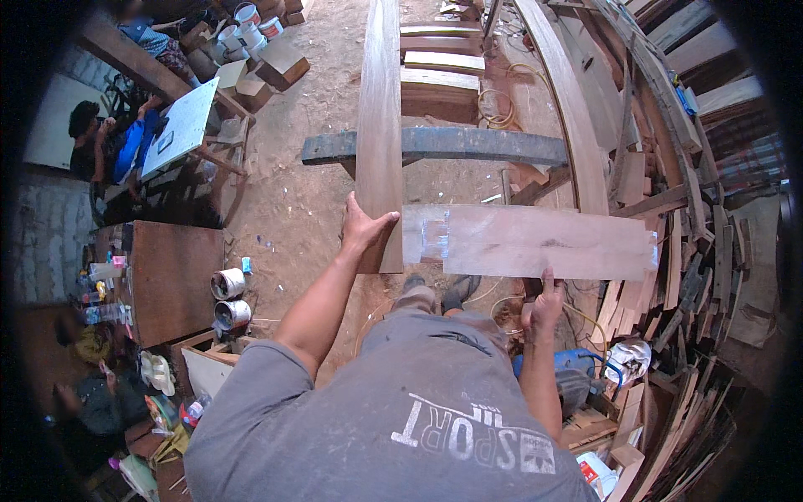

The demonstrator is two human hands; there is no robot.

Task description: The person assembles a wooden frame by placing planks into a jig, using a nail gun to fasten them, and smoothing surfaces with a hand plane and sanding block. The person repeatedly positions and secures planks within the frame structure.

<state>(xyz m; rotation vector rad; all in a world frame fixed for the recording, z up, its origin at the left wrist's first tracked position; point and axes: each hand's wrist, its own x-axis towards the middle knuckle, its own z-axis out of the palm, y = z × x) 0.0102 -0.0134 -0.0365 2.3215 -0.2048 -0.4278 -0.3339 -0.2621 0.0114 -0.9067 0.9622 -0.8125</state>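
A long wooden plank (379,92) runs away from me, its near end close to my body. My left hand (365,227) grips this end at the left edge, thumb stretched over the top face. Beside it, a shorter wide board (535,238) lies crosswise, with pale bluish marks near both ends. My right hand (544,305) is at the board's near edge, one finger overlapping it and the others curled; part of its hold is hidden. The crosswise board meets the near end of a second long plank (573,109) on the right.
A dark beam (468,144) crosses under the left plank. Cut boards (443,63) and a coiled yellow hose (499,113) lie beyond. Stacked timber fills the right side. At left stand a brown cabinet (180,280), two white buckets (227,284) and a white-topped table (184,125); several people are nearby.
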